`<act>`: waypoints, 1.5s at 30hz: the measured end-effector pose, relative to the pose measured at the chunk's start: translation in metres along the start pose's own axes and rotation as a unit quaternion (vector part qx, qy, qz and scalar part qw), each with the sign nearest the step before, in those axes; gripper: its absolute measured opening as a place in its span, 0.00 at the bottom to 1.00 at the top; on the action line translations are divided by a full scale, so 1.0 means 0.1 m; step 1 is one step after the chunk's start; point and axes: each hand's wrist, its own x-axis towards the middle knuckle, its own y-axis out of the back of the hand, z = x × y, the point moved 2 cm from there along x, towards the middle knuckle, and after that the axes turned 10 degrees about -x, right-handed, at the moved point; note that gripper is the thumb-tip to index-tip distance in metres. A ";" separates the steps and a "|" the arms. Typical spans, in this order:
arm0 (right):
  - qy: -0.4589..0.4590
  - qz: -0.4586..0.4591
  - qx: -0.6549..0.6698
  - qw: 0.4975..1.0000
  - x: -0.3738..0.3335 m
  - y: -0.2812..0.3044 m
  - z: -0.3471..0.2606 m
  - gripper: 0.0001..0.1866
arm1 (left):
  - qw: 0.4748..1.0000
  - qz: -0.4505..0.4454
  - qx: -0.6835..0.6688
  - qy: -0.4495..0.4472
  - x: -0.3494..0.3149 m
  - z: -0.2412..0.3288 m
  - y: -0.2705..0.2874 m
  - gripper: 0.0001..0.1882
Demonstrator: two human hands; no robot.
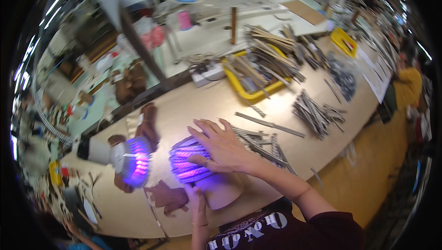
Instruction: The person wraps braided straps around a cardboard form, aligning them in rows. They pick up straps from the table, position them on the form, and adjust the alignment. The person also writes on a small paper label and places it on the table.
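Two hands (216, 158) (one lamp (133, 160))

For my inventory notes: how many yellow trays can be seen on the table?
2. One large yellow tray full of strips sits at the table's middle, beyond the hands. One small yellow tray stands at the far right end. Others may be hidden in the clutter.

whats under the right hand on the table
The right hand lies flat on a domed form covered in strips, lit purple by a lamp. The left hand touches the form's base. The part of the dome under the palm is hidden.
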 end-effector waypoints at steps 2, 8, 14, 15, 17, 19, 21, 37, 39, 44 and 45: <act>-0.049 0.071 0.047 0.995 -0.13 0.09 0.17 0.32 | 0.997 0.041 -0.055 -0.035 -0.08 0.02 -0.07 0.50; -0.312 0.107 0.014 0.944 -1.04 0.28 1.16 0.11 | 0.974 0.166 0.099 -0.122 -0.39 0.53 -0.29 0.44; -0.378 0.069 -0.119 0.916 -1.85 0.15 1.59 0.12 | 0.842 0.208 0.355 -0.348 -0.45 1.08 -0.58 0.37; -0.364 0.064 -0.115 0.922 -1.89 0.10 1.61 0.10 | 0.833 0.190 0.356 -0.380 -0.48 1.17 -0.64 0.35; -0.372 0.053 -0.129 0.918 -1.93 0.02 1.65 0.08 | 0.824 0.084 0.327 -0.455 -0.55 1.31 -0.76 0.30; -0.365 0.076 -0.177 0.911 -1.94 -0.02 1.65 0.07 | 0.824 -0.044 0.289 -0.485 -0.60 1.40 -0.85 0.25; -0.349 0.114 -0.251 0.895 -1.97 0.01 1.63 0.06 | 0.831 -0.146 0.259 -0.470 -0.62 1.42 -0.91 0.21; -0.402 0.055 0.331 0.852 -2.06 0.53 1.15 0.11 | 0.958 -0.177 -0.151 0.168 -0.20 0.88 -2.08 0.25; -0.403 0.054 0.328 0.853 -2.14 0.58 1.13 0.11 | 0.943 -0.151 -0.218 0.202 -0.05 0.70 -2.29 0.25; -0.405 0.055 0.287 0.866 -2.49 0.62 1.21 0.10 | 0.946 -0.197 -0.199 0.163 0.22 0.44 -2.53 0.27; -0.391 0.057 0.288 0.872 -2.56 0.62 1.24 0.10 | 0.945 -0.194 -0.199 0.171 0.25 0.43 -2.58 0.27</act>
